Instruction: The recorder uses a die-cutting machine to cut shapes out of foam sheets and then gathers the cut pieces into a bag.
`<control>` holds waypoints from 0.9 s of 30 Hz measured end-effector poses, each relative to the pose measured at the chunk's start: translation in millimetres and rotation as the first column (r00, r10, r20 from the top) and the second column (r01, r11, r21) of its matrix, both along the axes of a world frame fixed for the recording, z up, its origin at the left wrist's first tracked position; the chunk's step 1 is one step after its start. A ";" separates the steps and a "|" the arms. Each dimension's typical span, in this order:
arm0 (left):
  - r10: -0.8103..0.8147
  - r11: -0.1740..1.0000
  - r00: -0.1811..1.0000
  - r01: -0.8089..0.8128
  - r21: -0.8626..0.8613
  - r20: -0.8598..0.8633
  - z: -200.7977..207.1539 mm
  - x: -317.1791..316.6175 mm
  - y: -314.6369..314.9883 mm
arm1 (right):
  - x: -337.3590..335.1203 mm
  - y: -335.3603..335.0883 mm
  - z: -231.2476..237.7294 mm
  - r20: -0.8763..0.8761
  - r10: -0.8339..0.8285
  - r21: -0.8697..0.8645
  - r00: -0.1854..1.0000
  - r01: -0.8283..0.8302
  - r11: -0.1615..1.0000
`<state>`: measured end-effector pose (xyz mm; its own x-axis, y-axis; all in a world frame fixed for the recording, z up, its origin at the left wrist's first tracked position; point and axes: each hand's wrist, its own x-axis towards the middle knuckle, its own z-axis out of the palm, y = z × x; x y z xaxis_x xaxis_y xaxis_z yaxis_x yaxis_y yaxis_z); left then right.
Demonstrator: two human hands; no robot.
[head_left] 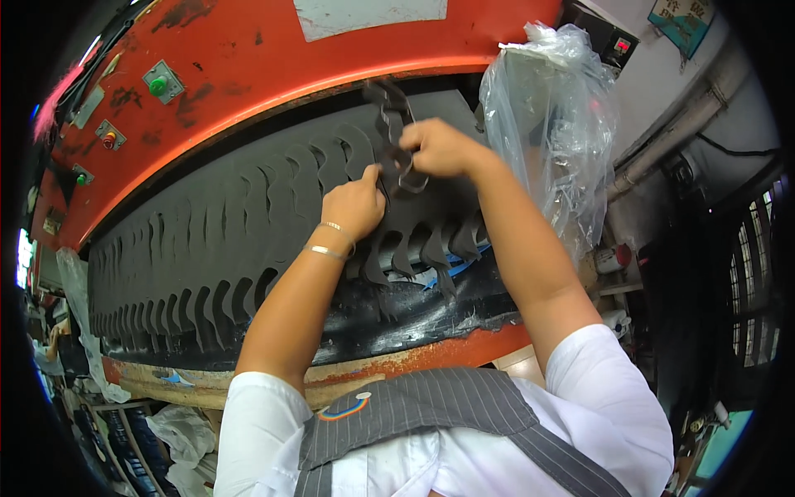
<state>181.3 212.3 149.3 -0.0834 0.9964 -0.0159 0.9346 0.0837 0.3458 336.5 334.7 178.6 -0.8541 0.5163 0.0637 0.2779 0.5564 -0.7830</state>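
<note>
My right hand is closed round a dark metal cutting die with a wavy outline, smeared by motion, above the right part of a dark grey foam sheet. My left hand is on the sheet just left of the die. Its fingers are curled, one digit reaching toward the die, and whatever lies under them is hidden. Rows of wavy cuts and narrow gaps run across the sheet. Along its near edge, curved strips hang over a black surface.
Behind the sheet rises a red machine body with green buttons and a red button. A clear plastic bag hangs at the right end. A worn wooden edge borders the near side. Another person is at far left.
</note>
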 end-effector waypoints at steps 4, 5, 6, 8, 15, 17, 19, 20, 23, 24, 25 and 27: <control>0.137 0.981 0.991 -0.135 -0.137 0.005 -8.6 -2.9 19.4 | 11.2 -13.0 -41.7 0.293 -0.047 0.177 0.955 -0.006 0.984; 0.148 0.980 0.989 -0.146 -0.137 0.004 -10.4 -9.5 23.5 | 13.4 -18.7 -43.1 0.293 -0.037 0.177 0.956 -0.016 0.984; 0.137 0.980 0.990 -0.128 -0.155 0.044 -10.1 -12.1 27.0 | 22.5 -27.6 -46.0 0.152 -0.093 0.218 0.984 0.058 0.974; 0.134 0.977 0.987 -0.117 -0.177 0.088 -8.4 -18.1 27.7 | 32.9 -47.9 -45.7 0.039 -0.134 0.221 0.990 0.122 0.968; 0.139 0.963 0.925 -0.043 -0.266 0.354 -8.6 -29.1 32.3 | 17.5 -81.9 -58.2 0.052 -0.339 0.350 0.939 0.301 0.887; 0.134 0.963 0.920 -0.034 -0.268 0.367 -11.8 -35.3 32.3 | 11.5 -83.4 -56.5 0.023 -0.332 0.364 0.943 0.301 0.881; 0.102 0.969 0.912 -0.001 -0.246 0.398 -13.2 -40.4 34.7 | 9.4 -81.0 -52.7 0.026 -0.336 0.357 0.942 0.305 0.883; 0.104 0.971 0.908 -0.003 -0.241 0.405 -13.3 -42.5 33.2 | 7.8 -81.8 -53.3 0.031 -0.332 0.365 0.943 0.298 0.882; 0.082 0.972 0.927 0.007 -0.237 0.365 -18.2 -41.9 26.2 | 6.8 -86.0 -57.9 -0.023 -0.335 0.410 0.942 0.314 0.856; 0.046 0.986 0.960 0.000 -0.166 0.278 -21.5 -41.6 24.1 | 5.1 -87.7 -58.2 -0.023 -0.347 0.408 0.937 0.326 0.853; 0.018 0.996 0.983 -0.001 -0.092 0.184 -23.3 -42.2 22.3 | 3.7 -89.1 -58.6 -0.024 -0.360 0.408 0.933 0.338 0.848; 0.009 0.993 0.978 0.016 -0.120 0.209 -22.8 -45.3 22.8 | 2.6 -86.4 -66.1 -0.025 -0.339 0.411 0.940 0.319 0.854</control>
<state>136.1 235.0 126.5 -0.0624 0.9864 -0.1521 0.8433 0.1336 0.5205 339.1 248.3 112.5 -0.6459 0.7055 0.2916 0.5312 0.6897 -0.4921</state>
